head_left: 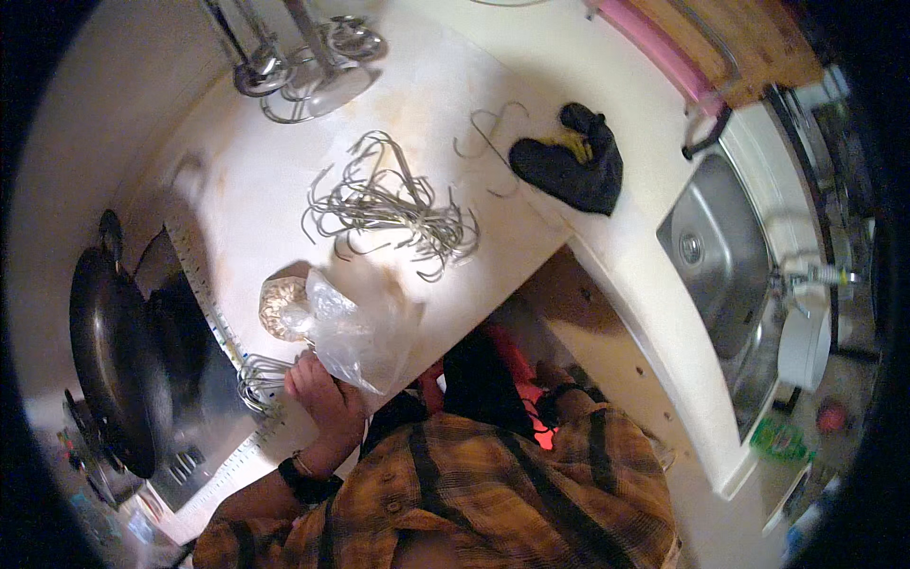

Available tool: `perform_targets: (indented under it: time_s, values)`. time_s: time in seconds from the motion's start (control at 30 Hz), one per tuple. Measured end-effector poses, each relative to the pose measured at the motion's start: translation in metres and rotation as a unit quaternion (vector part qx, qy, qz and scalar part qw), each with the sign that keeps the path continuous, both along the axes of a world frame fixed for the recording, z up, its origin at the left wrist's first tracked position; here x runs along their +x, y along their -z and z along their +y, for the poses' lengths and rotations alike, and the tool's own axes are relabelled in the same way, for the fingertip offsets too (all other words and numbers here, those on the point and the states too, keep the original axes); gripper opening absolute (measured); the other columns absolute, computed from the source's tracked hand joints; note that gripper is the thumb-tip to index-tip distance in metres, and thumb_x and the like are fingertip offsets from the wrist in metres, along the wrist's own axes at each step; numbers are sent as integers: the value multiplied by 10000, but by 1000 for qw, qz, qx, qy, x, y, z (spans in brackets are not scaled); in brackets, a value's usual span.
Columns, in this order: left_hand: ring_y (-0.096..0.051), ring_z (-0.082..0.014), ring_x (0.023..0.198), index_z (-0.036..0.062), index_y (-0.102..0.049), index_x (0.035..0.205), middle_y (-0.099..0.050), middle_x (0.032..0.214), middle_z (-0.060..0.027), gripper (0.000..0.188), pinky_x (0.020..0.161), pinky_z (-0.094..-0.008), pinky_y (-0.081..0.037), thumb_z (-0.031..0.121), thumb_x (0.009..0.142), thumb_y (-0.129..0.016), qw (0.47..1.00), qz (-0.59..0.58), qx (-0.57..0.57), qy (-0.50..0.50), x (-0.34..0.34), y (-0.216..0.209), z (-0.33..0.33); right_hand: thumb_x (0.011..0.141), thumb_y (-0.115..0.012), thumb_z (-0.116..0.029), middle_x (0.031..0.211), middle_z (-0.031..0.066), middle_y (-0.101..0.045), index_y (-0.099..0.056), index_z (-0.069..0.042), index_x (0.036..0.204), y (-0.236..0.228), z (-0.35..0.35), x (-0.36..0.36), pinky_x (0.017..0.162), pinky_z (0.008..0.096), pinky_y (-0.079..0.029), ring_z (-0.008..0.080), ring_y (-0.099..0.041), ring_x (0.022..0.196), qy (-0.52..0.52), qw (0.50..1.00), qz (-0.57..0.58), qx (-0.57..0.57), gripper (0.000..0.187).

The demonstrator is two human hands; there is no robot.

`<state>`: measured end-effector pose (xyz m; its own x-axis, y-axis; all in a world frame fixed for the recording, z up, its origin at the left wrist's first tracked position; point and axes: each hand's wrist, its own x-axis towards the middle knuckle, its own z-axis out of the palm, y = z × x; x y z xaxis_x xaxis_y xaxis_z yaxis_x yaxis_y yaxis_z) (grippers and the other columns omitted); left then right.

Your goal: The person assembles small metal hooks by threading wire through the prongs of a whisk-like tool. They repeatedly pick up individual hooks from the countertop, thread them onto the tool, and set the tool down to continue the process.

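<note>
My left hand (327, 394) is at the counter's near left edge, fingers curled. Its fingertips meet a small bundle of bent metal wires (262, 381), but I cannot tell whether they grip it. Beside that hand stands a crumpled clear plastic bag (355, 332), next to a round container of small pale pieces (282, 308). Farther off lies a tangled heap of metal S-hooks (393, 204). A few loose S-hooks (493, 142) rest near a black cloth item with yellow inside (578, 163). Low by my waist, my right hand (548, 373) is in shadow beside something red (517, 365); its fingers are hidden.
Ladles and other hanging metal utensils (308, 71) occupy the back left. A dark pan (118, 360) sits at the far left, over the stove. To the right are a steel sink (716, 237), a faucet (806, 278) and a green bottle (779, 438). The counter corner (564, 242) juts out ahead of me.
</note>
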<state>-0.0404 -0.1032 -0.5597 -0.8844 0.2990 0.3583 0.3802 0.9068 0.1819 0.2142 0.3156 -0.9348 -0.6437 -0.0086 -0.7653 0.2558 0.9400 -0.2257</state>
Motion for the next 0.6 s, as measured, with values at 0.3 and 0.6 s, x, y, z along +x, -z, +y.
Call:
perform_targets:
  time_s: [0.3,0.6]
  values:
    - [-445,-381,913,-18,-474,913,-450,917,-201,229,900,-481,-303,127,742,-523,998,-50,10,-25,0,-22,11,873,-602,-428,1247,184,-515,-438,1,1287,-63,-37,-170,857,444,-479,321,-571,1049,138,990,9,-24,618]
    - [-469,-363,941,-6,-505,906,-483,947,-179,178,938,-502,-300,117,808,-588,996,-48,61,-37,4,-21,10,890,-614,-340,1122,155,-600,-529,4,1199,-78,-26,-161,802,388,-505,249,-613,957,164,980,17,-113,470]
